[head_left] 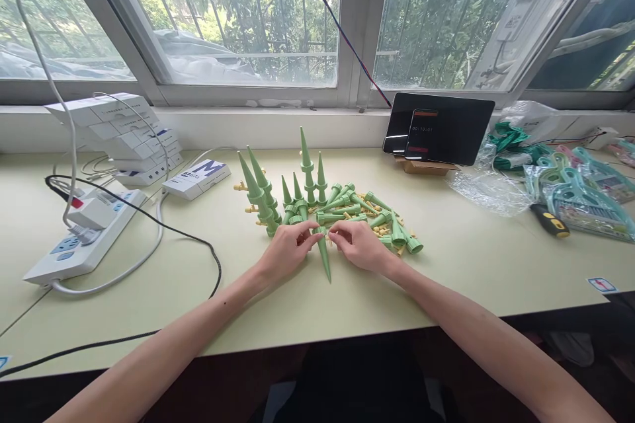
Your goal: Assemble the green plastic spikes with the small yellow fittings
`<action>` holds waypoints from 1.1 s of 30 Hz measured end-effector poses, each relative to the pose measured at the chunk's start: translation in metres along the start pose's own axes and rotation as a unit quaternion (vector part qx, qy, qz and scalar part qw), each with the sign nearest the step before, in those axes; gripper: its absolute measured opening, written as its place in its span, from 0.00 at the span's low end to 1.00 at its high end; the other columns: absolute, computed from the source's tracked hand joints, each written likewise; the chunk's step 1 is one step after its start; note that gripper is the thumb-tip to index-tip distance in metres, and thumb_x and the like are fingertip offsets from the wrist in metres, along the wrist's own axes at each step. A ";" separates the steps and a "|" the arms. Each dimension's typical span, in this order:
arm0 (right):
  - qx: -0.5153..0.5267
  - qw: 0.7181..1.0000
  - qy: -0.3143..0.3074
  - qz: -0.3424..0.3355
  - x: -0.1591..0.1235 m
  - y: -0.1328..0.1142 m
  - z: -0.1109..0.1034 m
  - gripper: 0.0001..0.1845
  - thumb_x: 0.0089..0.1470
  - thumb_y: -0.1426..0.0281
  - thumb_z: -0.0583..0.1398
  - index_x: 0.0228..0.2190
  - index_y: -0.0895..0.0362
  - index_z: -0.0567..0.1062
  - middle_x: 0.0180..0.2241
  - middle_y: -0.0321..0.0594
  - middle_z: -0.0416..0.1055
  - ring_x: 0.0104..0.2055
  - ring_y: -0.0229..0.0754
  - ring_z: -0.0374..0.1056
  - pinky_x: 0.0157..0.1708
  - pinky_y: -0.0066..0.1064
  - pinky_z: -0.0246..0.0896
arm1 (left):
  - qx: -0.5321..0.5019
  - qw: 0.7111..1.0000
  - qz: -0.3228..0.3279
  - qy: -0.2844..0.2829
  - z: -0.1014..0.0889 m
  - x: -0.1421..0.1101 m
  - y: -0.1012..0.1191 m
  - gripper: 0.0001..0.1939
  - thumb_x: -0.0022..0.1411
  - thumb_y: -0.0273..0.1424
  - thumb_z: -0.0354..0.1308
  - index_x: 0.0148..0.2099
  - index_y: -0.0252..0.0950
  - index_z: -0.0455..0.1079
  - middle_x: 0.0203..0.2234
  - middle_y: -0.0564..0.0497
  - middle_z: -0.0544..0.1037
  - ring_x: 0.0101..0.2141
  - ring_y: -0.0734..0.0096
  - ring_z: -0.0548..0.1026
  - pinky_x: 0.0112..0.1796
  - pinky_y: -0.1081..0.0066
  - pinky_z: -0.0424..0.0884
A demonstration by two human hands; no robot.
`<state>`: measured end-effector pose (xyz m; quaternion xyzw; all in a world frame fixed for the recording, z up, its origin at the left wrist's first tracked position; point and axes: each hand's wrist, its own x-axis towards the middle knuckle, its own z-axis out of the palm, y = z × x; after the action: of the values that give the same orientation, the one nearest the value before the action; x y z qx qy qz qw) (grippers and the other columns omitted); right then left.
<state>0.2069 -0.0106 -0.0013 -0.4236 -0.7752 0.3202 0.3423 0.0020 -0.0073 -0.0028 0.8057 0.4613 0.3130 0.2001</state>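
My left hand (296, 242) pinches a green plastic watering spike (324, 261) by its wide collar, with the tip pointing down toward me. Close to that collar on the other side, my right hand (358, 244) has thumb and fingers pressed together on something too small to make out. Behind my left hand, several green spikes stand point up, some stacked in one another (256, 195), with yellow valve pieces (251, 209) jutting from their sides. A loose pile of green spikes (342, 209) mixed with yellow pieces lies just beyond my right hand.
Left are a white power strip (89, 238), a black cable (198, 238) and stacked white boxes (139, 139). A tablet (456, 129) with a phone (421, 134) leans at the back. Right lie a yellow-black handle (550, 221) and bagged brush sets (585, 201).
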 end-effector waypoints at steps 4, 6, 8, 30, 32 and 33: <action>-0.020 1.000 0.002 -0.004 0.000 0.003 0.002 0.09 0.61 0.71 0.56 0.31 0.58 0.75 0.23 0.36 0.71 0.23 0.36 0.62 0.27 0.29 0.56 | 0.004 1.000 0.003 -0.001 0.000 0.000 0.000 0.15 0.67 0.40 0.54 0.46 0.36 0.74 0.18 0.57 0.69 0.19 0.76 0.61 0.25 0.74 0.59; -0.024 1.000 0.001 0.000 0.000 0.004 0.002 0.09 0.61 0.71 0.56 0.32 0.58 0.75 0.23 0.36 0.71 0.23 0.36 0.63 0.28 0.29 0.58 | 0.008 1.000 0.006 0.009 0.000 0.000 0.000 0.14 0.67 0.39 0.54 0.46 0.36 0.74 0.18 0.58 0.68 0.19 0.76 0.61 0.25 0.74 0.59; -0.026 1.000 0.000 0.007 0.000 0.004 0.001 0.08 0.61 0.70 0.56 0.34 0.58 0.75 0.23 0.36 0.71 0.23 0.36 0.63 0.28 0.29 0.58 | 0.011 1.000 0.003 0.019 -0.001 0.000 -0.001 0.13 0.68 0.38 0.53 0.45 0.36 0.74 0.18 0.58 0.67 0.19 0.76 0.60 0.25 0.75 0.58; -0.028 0.993 0.113 -0.014 0.002 0.009 -0.008 0.10 0.62 0.65 0.54 0.35 0.56 0.73 0.22 0.34 0.65 0.19 0.35 0.57 0.24 0.29 0.54 | -0.002 0.998 -0.006 0.059 -0.001 0.000 0.004 0.12 0.68 0.36 0.52 0.38 0.36 0.73 0.16 0.59 0.64 0.18 0.77 0.58 0.24 0.75 0.55; -0.034 0.993 0.114 -0.016 0.003 0.009 -0.008 0.10 0.62 0.65 0.54 0.34 0.56 0.73 0.21 0.34 0.65 0.19 0.35 0.56 0.24 0.30 0.53 | 0.012 0.998 0.007 0.058 0.000 -0.001 0.005 0.12 0.68 0.36 0.52 0.39 0.36 0.73 0.16 0.58 0.64 0.18 0.77 0.59 0.24 0.74 0.55; -0.035 0.993 0.113 -0.016 0.003 0.009 -0.007 0.10 0.62 0.66 0.54 0.34 0.56 0.73 0.21 0.34 0.64 0.19 0.35 0.56 0.24 0.30 0.53 | 0.020 0.998 0.016 0.058 0.000 -0.001 0.005 0.12 0.69 0.36 0.51 0.39 0.36 0.73 0.16 0.58 0.65 0.19 0.77 0.59 0.24 0.74 0.56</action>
<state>0.2158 -0.0028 -0.0036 -0.4567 -0.7490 0.2372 0.4174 0.0049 -0.0108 -0.0002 0.7978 0.4650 0.3526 0.1516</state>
